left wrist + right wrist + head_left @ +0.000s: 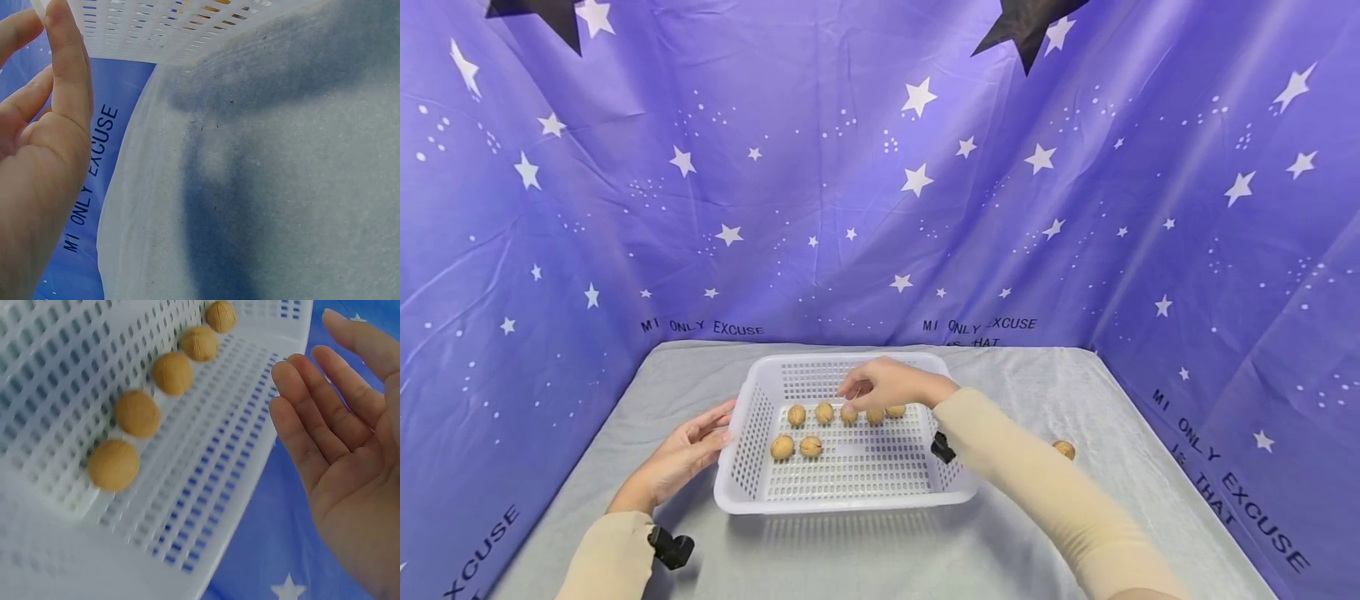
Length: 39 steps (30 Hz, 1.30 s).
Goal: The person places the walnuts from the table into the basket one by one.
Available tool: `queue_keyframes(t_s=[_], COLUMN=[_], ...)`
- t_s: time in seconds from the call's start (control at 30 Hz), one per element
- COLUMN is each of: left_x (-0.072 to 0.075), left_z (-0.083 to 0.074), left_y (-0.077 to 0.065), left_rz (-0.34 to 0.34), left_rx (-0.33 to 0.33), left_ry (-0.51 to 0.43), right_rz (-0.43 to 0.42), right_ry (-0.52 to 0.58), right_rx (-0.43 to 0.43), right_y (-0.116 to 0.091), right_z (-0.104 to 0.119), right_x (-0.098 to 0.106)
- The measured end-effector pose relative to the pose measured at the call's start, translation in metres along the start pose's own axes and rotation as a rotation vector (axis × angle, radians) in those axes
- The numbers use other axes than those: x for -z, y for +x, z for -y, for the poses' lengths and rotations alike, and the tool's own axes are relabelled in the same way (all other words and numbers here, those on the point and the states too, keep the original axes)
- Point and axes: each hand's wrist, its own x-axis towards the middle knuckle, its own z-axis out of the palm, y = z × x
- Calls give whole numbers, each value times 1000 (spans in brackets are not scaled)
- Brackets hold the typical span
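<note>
A white slotted plastic basket (850, 505) stands on the grey cloth, with several walnuts (782, 447) inside. Most of them form a row along the far wall; two lie nearer the left front. My left hand (681, 454) touches the basket's left rim from outside, its fingers slightly bent, as the left wrist view also shows. Over the back row hovers my right hand (891, 383), fingers loosely bent, partly hiding the walnuts behind it. Seen in the right wrist view, the right palm (350, 444) faces the basket and holds nothing. That view shows the walnut row (173, 373) too.
Another walnut (1063, 449) lies on the cloth (1120, 467) right of the basket, partly covered by the right sleeve (1045, 483). Purple star-printed curtains (820, 208) enclose the table at the back and both sides.
</note>
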Motion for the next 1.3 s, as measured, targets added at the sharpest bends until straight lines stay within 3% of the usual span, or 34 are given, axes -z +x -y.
queue_keyframes(t_s=[0.37, 0.73, 1.13, 1.3], left_x=[0, 1, 2, 2], left_z=[-1, -1, -2, -1], left_y=[0, 0, 0, 0], left_rz=[7, 7, 22, 28], left_rx=[-5, 8, -1, -10], left_ry=[4, 10, 14, 9], right_rz=[-50, -203, -308, -323], right_ry=[-11, 51, 28, 55], right_rx=[-11, -90, -205, -310], right_y=[-62, -140, -216, -238], right_z=[-30, -70, -124, -143], right_x=[19, 34, 29, 21])
